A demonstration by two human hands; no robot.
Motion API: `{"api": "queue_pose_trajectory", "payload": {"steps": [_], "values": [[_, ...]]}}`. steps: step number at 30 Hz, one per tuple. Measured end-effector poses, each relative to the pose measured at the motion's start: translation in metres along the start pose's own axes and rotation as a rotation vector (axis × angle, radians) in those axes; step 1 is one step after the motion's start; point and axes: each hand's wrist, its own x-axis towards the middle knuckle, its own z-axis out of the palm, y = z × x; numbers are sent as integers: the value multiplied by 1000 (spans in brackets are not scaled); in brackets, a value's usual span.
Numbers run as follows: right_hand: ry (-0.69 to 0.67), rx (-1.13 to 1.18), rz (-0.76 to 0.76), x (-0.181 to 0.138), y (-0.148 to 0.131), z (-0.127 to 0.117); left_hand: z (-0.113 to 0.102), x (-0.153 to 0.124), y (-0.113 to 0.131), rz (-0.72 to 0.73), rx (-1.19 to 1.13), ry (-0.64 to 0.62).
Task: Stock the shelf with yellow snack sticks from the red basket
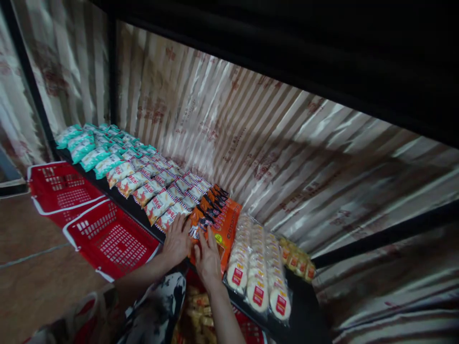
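Note:
Both of my hands rest at the row of orange snack bags (228, 229), which stand one behind another on a black shelf (304, 306). My left hand (177, 241) lies at the left edge of the front bag, fingers stretched forward beside the white snack packets (158, 205). On the front face of the same bag, my right hand (208, 258) lies with its fingers apart. Just right of it are rows of round white crackers (257, 291) in clear wrap with red labels. The hands partly cover the front orange bag.
Teal-and-white packets (95, 157) fill the shelf's far left. Small yellow packs (297, 260) sit at its right end. Red baskets (118, 239) stand below on the left, and yellowish packs (199, 308) lie under my arms. A striped sheet (215, 119) hangs behind.

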Motion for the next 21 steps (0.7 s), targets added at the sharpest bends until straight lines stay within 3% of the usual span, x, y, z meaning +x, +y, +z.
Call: {"api": "queue_pose_trajectory", "payload": {"steps": [4,8,13,17,21], "values": [[41,-4,15,1,-9,6,4,0,-13,59,14,-27],[136,-23,-13,-5,-20,12,-10,-1,-18,91,13,37],[95,48,-40,-4,-53,39,-28,6,-55,-1,68,150],[21,75,0,5,-79,63,-30,15,-90,30,59,61],[1,57,58,16,-96,80,-36,19,-109,108,5,-19]]}}
